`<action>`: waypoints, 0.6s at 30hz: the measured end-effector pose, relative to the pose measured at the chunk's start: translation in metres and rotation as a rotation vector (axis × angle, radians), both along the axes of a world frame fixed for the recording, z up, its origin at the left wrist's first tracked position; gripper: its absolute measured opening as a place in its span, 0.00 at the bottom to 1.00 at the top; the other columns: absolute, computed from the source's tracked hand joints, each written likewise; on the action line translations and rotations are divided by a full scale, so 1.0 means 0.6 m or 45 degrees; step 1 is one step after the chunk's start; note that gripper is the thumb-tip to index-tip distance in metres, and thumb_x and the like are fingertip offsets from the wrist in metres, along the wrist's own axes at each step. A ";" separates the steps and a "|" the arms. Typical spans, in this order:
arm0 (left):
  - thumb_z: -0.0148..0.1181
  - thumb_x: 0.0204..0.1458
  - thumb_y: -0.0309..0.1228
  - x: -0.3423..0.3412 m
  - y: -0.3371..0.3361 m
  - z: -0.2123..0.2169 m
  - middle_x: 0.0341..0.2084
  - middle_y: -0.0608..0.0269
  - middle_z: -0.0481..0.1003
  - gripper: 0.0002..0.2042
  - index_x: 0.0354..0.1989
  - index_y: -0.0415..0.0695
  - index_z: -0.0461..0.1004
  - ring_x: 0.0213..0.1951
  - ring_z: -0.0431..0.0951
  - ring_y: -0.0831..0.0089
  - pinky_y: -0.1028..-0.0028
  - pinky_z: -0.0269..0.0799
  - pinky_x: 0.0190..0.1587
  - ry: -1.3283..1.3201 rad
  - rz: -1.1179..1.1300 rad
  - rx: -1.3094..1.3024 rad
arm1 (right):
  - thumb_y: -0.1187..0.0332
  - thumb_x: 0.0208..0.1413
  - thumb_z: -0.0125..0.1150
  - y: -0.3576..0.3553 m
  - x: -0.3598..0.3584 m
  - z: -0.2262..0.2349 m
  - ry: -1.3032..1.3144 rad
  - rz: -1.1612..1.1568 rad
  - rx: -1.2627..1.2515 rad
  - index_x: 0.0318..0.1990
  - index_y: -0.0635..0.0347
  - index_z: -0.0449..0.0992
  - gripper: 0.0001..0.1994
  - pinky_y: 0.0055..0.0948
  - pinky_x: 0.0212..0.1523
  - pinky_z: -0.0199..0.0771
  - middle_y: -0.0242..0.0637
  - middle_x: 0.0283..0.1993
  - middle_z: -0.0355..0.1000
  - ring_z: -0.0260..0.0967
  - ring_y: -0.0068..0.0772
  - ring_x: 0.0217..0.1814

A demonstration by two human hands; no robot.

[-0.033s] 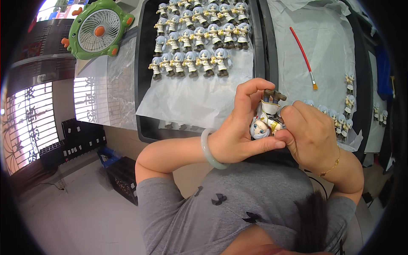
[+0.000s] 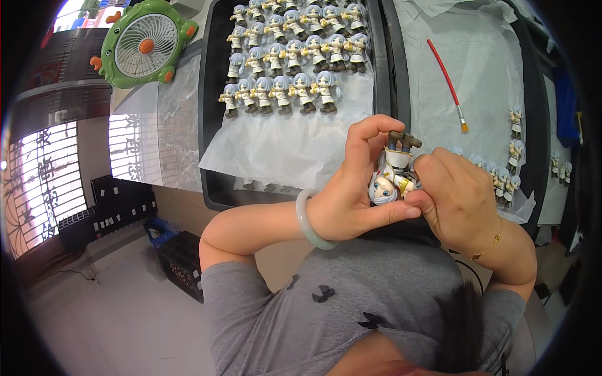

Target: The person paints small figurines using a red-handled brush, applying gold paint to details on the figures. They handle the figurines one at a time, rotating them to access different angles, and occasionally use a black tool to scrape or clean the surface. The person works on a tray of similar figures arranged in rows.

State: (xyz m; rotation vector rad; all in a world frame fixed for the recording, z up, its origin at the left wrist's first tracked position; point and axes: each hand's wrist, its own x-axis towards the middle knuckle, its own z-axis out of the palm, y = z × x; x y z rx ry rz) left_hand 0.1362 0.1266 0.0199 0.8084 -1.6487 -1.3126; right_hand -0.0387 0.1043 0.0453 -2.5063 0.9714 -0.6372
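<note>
Tilted head-down, a small figurine [image 2: 396,160] with pale blue-grey hair, a white outfit with yellow trim and dark brown boots is between my hands. My left hand [image 2: 351,194] wraps round it, with the fingers curled up by the boots and the thumb stretched under the head. Against the figurine's other side, my right hand [image 2: 463,191] is closed, its thumb and bent index finger pressing near the yellow part. The right hand's inner fingers are hidden, so anything small within them cannot be made out.
A black tray [image 2: 212,125] lined with white paper bears several rows of similar figurines [image 2: 281,88]. On the paper of a second tray at right lie a red-handled brush [image 2: 445,75] and more figurines [image 2: 515,150]. A green fan [image 2: 147,47] stands at far left.
</note>
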 end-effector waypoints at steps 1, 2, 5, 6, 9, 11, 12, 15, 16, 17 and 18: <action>0.63 0.39 0.25 0.000 0.001 0.000 0.40 0.55 0.57 0.38 0.54 0.44 0.40 0.41 0.61 0.72 0.73 0.57 0.46 -0.002 0.004 0.010 | 0.54 0.47 0.51 0.001 0.000 -0.001 0.000 -0.003 -0.001 0.27 0.57 0.64 0.15 0.29 0.15 0.59 0.34 0.19 0.56 0.58 0.32 0.17; 0.63 0.39 0.25 -0.001 0.001 0.000 0.40 0.55 0.57 0.38 0.53 0.44 0.40 0.41 0.61 0.72 0.73 0.57 0.46 0.004 0.006 0.026 | 0.54 0.47 0.51 0.001 0.001 -0.001 -0.002 -0.007 -0.002 0.26 0.57 0.64 0.15 0.29 0.15 0.59 0.34 0.19 0.56 0.59 0.32 0.17; 0.63 0.39 0.26 -0.001 0.001 0.001 0.40 0.55 0.58 0.38 0.53 0.44 0.40 0.41 0.61 0.72 0.73 0.57 0.46 -0.007 0.006 0.011 | 0.54 0.47 0.51 0.003 0.000 -0.003 -0.010 -0.009 -0.006 0.26 0.57 0.63 0.15 0.29 0.15 0.59 0.34 0.19 0.56 0.59 0.32 0.17; 0.63 0.39 0.26 -0.002 0.002 0.001 0.40 0.55 0.58 0.38 0.53 0.44 0.40 0.41 0.61 0.72 0.73 0.57 0.46 0.001 0.005 0.017 | 0.54 0.47 0.51 0.003 -0.001 -0.003 -0.014 -0.006 -0.007 0.26 0.57 0.63 0.15 0.29 0.15 0.59 0.34 0.19 0.56 0.59 0.32 0.17; 0.63 0.39 0.26 -0.003 0.004 -0.001 0.40 0.55 0.58 0.38 0.53 0.44 0.40 0.41 0.61 0.72 0.72 0.57 0.45 0.059 0.002 0.075 | 0.54 0.47 0.51 0.000 0.000 -0.004 -0.045 -0.006 0.007 0.27 0.57 0.64 0.15 0.29 0.15 0.59 0.34 0.19 0.56 0.59 0.32 0.17; 0.63 0.39 0.26 -0.002 0.004 -0.001 0.40 0.55 0.58 0.38 0.53 0.44 0.39 0.41 0.61 0.72 0.72 0.57 0.45 0.036 0.007 0.053 | 0.54 0.47 0.51 0.001 0.001 -0.003 -0.030 0.000 0.015 0.27 0.57 0.64 0.15 0.29 0.15 0.59 0.34 0.19 0.56 0.59 0.33 0.17; 0.63 0.39 0.26 -0.002 0.003 -0.001 0.40 0.55 0.58 0.38 0.53 0.44 0.39 0.41 0.61 0.72 0.72 0.57 0.45 0.024 0.009 0.042 | 0.54 0.47 0.51 0.002 0.000 -0.002 -0.022 0.002 0.019 0.27 0.57 0.64 0.15 0.29 0.15 0.59 0.34 0.19 0.56 0.59 0.33 0.17; 0.63 0.39 0.26 -0.003 0.004 0.000 0.41 0.54 0.57 0.38 0.53 0.44 0.39 0.41 0.61 0.72 0.72 0.57 0.45 0.034 0.001 0.052 | 0.53 0.47 0.50 0.002 -0.001 -0.001 -0.026 0.009 0.029 0.27 0.57 0.64 0.15 0.29 0.15 0.59 0.34 0.19 0.57 0.59 0.33 0.17; 0.63 0.39 0.26 -0.003 0.004 0.001 0.41 0.54 0.56 0.38 0.54 0.44 0.39 0.41 0.61 0.71 0.72 0.57 0.45 0.024 -0.001 0.043 | 0.53 0.48 0.50 0.002 -0.001 -0.002 -0.033 0.005 0.026 0.27 0.57 0.64 0.15 0.29 0.15 0.59 0.34 0.19 0.57 0.59 0.33 0.18; 0.62 0.39 0.26 -0.003 0.003 0.001 0.41 0.54 0.56 0.38 0.54 0.44 0.39 0.42 0.60 0.71 0.72 0.57 0.45 0.017 -0.004 0.035 | 0.53 0.48 0.50 0.001 0.000 -0.003 -0.039 0.000 0.024 0.27 0.57 0.64 0.15 0.29 0.16 0.60 0.34 0.19 0.57 0.59 0.33 0.18; 0.62 0.40 0.26 -0.002 0.003 0.001 0.42 0.54 0.56 0.39 0.54 0.44 0.38 0.42 0.60 0.71 0.72 0.56 0.46 0.009 -0.008 0.026 | 0.53 0.48 0.49 0.001 0.000 -0.004 -0.045 -0.006 0.022 0.28 0.57 0.64 0.15 0.30 0.16 0.60 0.34 0.19 0.57 0.59 0.33 0.18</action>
